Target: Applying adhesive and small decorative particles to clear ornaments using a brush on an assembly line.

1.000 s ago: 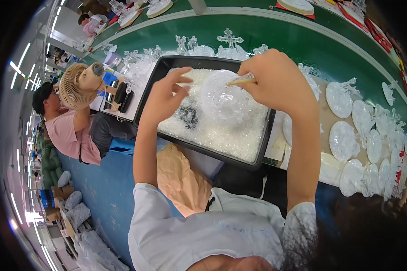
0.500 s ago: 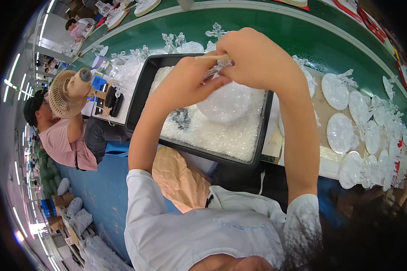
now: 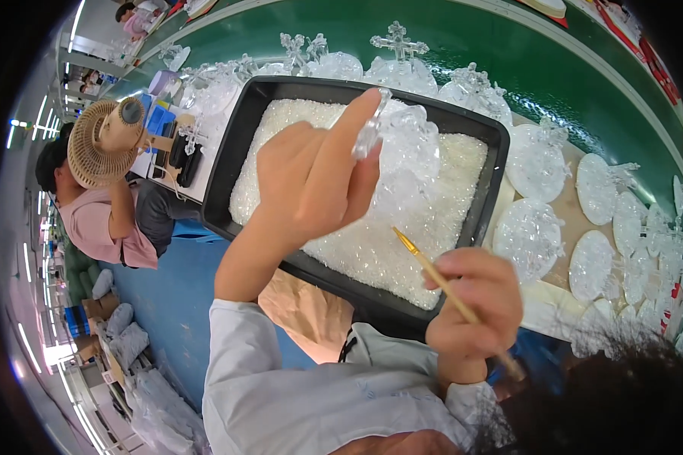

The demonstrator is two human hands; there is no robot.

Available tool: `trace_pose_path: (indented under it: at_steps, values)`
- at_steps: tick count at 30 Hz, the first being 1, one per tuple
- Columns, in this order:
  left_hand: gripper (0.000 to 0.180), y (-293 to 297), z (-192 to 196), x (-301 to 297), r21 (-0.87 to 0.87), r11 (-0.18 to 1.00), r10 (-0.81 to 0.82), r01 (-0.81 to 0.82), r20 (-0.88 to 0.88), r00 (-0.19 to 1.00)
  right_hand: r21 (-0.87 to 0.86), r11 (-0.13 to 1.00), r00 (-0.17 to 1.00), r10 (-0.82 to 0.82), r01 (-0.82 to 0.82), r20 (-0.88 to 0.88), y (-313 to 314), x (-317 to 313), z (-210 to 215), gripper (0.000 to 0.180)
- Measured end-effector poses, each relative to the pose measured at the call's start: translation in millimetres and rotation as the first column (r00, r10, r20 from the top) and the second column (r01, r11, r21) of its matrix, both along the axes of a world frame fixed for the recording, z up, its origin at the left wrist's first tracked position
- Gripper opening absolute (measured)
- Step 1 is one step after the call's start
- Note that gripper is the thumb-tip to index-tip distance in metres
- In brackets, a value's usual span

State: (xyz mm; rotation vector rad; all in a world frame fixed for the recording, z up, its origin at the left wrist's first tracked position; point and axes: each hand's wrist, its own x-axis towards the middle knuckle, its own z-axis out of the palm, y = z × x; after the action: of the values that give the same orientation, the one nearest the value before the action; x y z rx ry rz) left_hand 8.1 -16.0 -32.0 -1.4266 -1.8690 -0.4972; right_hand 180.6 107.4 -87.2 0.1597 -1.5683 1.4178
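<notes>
My left hand (image 3: 307, 178) is closed on a clear, cross-topped ornament (image 3: 368, 136), pinching its slim upper part between thumb and fingers. Its rounded, frosty-clear base (image 3: 410, 152) hangs over the black tray (image 3: 226, 171), which holds loose clear-white granules (image 3: 451, 224). Close to my body, beyond the tray's near right edge, my right hand (image 3: 489, 292) grips a thin paintbrush (image 3: 442, 282) with a pale wooden handle. The brush tip points up and left above the granules, apart from the ornament.
Clear oval-based ornaments (image 3: 527, 239) crowd the table at right, and another row with crosses (image 3: 398, 42) stands behind the tray. At left are a beige fan (image 3: 97, 144) and a seated person in a pink shirt (image 3: 102, 224). Brown paper (image 3: 307, 311) hangs below the tray.
My right hand has come away from the ornament, down and to the right, with the brush. My left hand still holds the ornament, now turned differently. The view has shifted.
</notes>
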Motion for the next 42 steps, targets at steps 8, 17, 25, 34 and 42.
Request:
trace_pose_path:
  at_steps: [8,17,25,34,42]
  values:
    - [0.040,-2.7,2.6,11.7,0.027,0.991,-0.130,0.131,-0.048,0.990,0.245,0.969,0.993,-0.014,-0.015,0.119,5.7,-6.0,4.8,0.020]
    - [0.037,-8.6,-0.5,23.6,0.093,0.972,-0.213,0.218,-0.059,0.975,0.206,0.976,0.986,0.039,-0.073,0.162,-0.2,0.6,12.8,0.028]
    - [0.045,-11.3,-11.5,29.9,0.144,0.973,-0.169,0.180,-0.086,0.982,0.304,0.941,0.974,0.087,-0.150,0.210,9.8,9.8,15.9,0.030]
    - [0.047,-8.6,-1.4,34.6,0.056,0.983,-0.176,0.174,0.030,0.984,0.338,0.937,0.995,0.058,-0.084,0.087,9.1,7.9,11.5,0.024]
    - [0.049,-13.6,12.2,38.7,-0.042,0.989,-0.133,0.140,0.142,0.981,0.357,0.921,0.986,0.128,-0.159,0.111,7.3,3.4,12.2,0.022]
